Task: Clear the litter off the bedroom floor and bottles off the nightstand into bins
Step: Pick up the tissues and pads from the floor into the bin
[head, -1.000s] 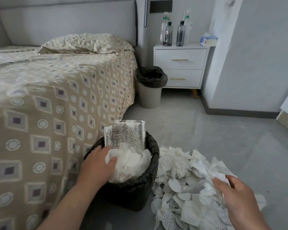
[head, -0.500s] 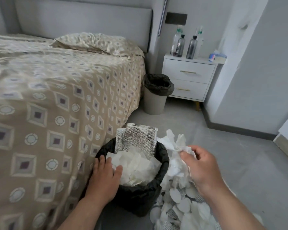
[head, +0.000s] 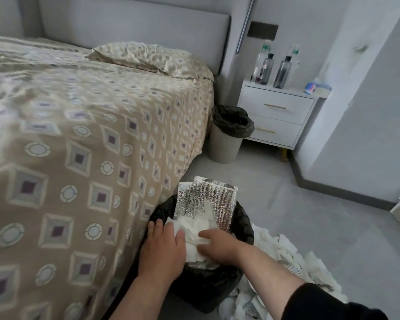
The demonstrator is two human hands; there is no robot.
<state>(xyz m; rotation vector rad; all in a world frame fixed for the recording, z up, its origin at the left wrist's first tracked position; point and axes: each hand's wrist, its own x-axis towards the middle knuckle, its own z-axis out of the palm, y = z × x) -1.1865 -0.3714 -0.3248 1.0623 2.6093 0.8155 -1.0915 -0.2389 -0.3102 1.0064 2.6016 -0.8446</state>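
Note:
A black-bagged bin (head: 245,229) stands on the floor beside the bed, stuffed with white paper scraps (head: 194,229) and a silver foil pouch (head: 208,199) sticking up at its back. My left hand (head: 162,248) lies flat on the bin's near left rim, fingers apart, touching the paper. My right hand (head: 217,245) presses down on the paper inside the bin, fingers spread. A pile of white paper litter (head: 286,269) lies on the floor right of the bin. Several bottles (head: 275,68) stand on the white nightstand (head: 275,116).
A second bin (head: 229,135) with a black liner stands between the bed (head: 79,146) and the nightstand. A tissue pack (head: 314,87) sits at the nightstand's right end. A grey wall corner juts out on the right; grey tiled floor lies beyond the litter.
My right hand carried a handful of paper from the floor pile to the bin and now presses it in. My left hand stayed on the bin. The view tilted left.

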